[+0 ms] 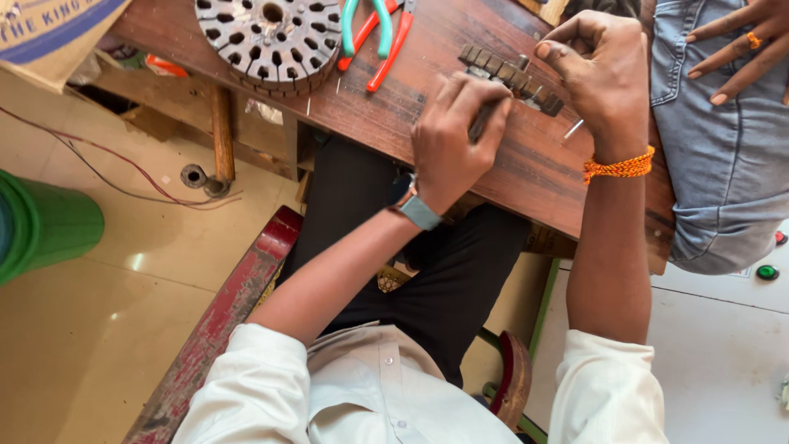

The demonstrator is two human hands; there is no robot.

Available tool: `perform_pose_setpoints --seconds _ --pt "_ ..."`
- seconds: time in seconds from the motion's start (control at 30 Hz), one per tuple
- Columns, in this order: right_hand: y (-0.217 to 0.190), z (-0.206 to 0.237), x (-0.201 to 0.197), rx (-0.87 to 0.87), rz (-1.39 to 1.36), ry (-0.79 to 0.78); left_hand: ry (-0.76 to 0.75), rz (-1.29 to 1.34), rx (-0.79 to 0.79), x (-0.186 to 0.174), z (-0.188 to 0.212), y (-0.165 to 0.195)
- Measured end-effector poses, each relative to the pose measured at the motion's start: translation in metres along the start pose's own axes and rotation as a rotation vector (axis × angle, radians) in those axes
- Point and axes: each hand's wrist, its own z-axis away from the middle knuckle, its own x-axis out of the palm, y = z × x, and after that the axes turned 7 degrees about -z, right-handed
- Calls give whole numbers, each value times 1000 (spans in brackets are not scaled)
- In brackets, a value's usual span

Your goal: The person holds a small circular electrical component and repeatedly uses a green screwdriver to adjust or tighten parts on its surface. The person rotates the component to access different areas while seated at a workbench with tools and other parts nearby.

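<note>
Head view: my left hand [450,140] is curled shut around a slim dark tool [481,123], its tip set against one end of the slotted metal strip [511,78]. My right hand [600,70] is closed in a fist at the strip's other end; whether it pinches anything I cannot tell. The strip is one dark, toothed bar lying flat on the grained wooden bench [526,173]. One thin steel pin [573,129] lies just beside my right wrist. One round, slotted lamination core [269,37] sits well apart. Two pliers [376,33], green-handled and red-handled, lie crossed near it.
</note>
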Motion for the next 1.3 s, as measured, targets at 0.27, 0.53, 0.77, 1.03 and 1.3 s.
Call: perform_pose_setpoints --seconds 0.27,0.53,0.77,1.03,1.3 --pt "-9 20 -14 -26 -76 96 -460 -136 728 -16 -75 -31" --pt "-43 65 -8 86 -214 146 -392 -157 582 -5 -56 -26" --pt "-44 86 18 14 -123 320 -417 -179 572 -5 -59 -23" --pt "-24 107 68 -109 -20 395 -321 -335 913 -17 -45 -35" --pt "-36 130 38 -199 -54 150 -340 -387 1031 -28 -31 -45"
